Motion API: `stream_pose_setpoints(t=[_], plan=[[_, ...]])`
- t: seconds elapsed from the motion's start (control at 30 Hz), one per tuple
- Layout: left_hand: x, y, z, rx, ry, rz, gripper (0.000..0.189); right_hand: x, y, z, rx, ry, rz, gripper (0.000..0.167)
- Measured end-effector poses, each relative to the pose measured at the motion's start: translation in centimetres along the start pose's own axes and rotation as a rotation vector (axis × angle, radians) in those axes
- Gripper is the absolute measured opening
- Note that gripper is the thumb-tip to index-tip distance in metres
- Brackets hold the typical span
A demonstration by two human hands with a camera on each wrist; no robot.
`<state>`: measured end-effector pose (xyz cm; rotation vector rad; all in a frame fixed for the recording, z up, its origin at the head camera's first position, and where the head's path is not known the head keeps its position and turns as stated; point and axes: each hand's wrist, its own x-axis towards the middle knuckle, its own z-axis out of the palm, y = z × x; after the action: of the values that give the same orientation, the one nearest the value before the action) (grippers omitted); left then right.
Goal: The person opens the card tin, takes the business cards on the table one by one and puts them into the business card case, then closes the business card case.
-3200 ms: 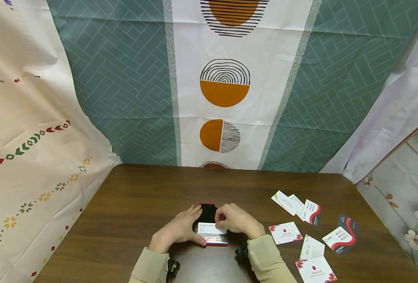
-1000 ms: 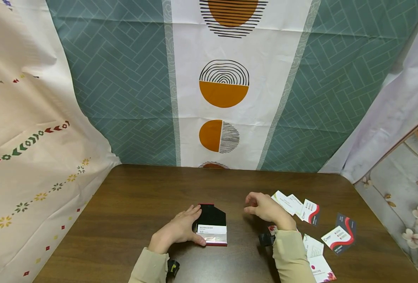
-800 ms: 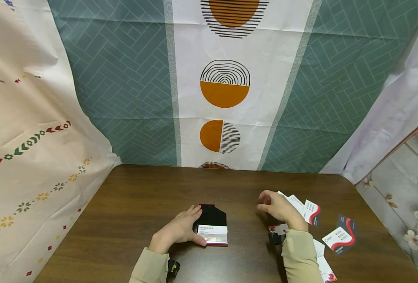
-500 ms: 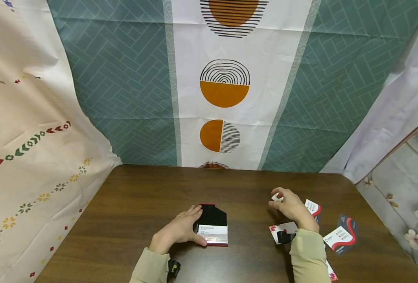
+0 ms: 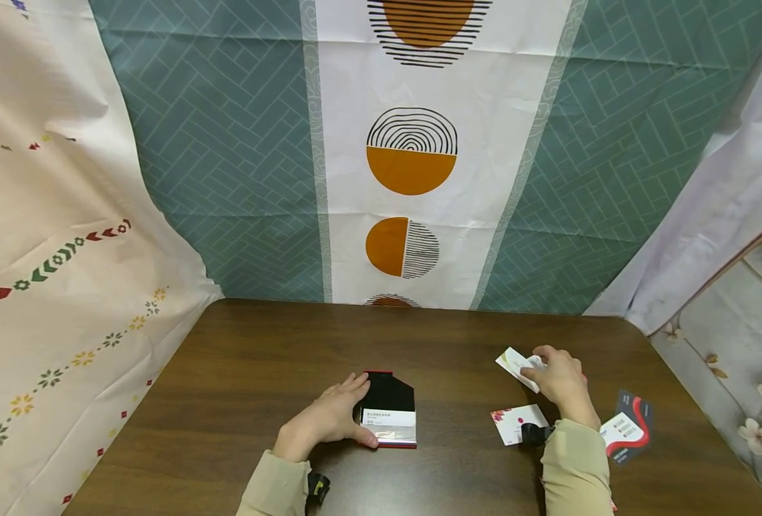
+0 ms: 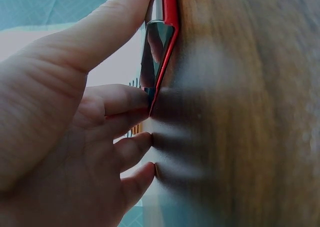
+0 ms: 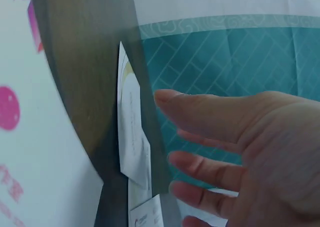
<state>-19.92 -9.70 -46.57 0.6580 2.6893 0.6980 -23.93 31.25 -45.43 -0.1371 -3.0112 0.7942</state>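
Observation:
A business card case (image 5: pixel 390 393) lies on the table with its black flap laid back and red edges showing. A white business card (image 5: pixel 390 417) sits in it, above a shiny silver strip. My left hand (image 5: pixel 330 417) holds the case at its left side, thumb at the near corner and index finger at the far end; its other fingertips reach the tabletop in the left wrist view. My right hand (image 5: pixel 560 380) hovers over a row of overlapping cards (image 7: pixel 131 122), fingers apart with nothing between them. The hand partly hides these cards in the head view.
A white card with red flowers (image 5: pixel 516 424) lies near the right wrist. Further right, a white card (image 5: pixel 621 430) overlaps a dark card with a red wave (image 5: pixel 639 410). The right sleeve (image 5: pixel 574 466) covers other cards. A patterned cloth (image 5: pixel 258 179) hangs behind the table.
My right hand has left the card case, where it touched the white card, and moved right to above the loose cards. My left hand stays at the case.

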Motion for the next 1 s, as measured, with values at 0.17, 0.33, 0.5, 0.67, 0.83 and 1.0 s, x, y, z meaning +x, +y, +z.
stream_pose_setpoints(t=[0.17, 0.33, 0.5, 0.67, 0.83, 1.0], plan=[[0.0, 0.0, 0.0, 0.010, -0.002, 0.000, 0.105, 0.1, 0.4, 0.3, -0.031, -0.009, 0.015, 0.062], [0.0, -0.1, 0.0, 0.001, -0.001, 0.000, 0.104, 0.2, 0.5, 0.7, -0.060, -0.025, 0.040, 0.069], [0.0, -0.3, 0.0, -0.008, 0.004, -0.004, 0.103, 0.2, 0.6, 0.8, -0.052, -0.059, 0.094, 0.065], [0.2, -0.4, 0.1, -0.004, -0.002, -0.011, 0.103, 0.1, 1.0, 1.0, 0.000, -0.030, 0.106, 0.058], [0.2, -0.3, 0.1, -0.009, -0.010, -0.025, 0.104, 0.2, 1.3, 1.0, 0.041, 0.019, 0.057, 0.040], [0.0, -0.3, 0.0, -0.016, -0.007, -0.014, 0.105, 0.3, 0.7, 0.9, 0.071, 0.085, -0.022, 0.021]])
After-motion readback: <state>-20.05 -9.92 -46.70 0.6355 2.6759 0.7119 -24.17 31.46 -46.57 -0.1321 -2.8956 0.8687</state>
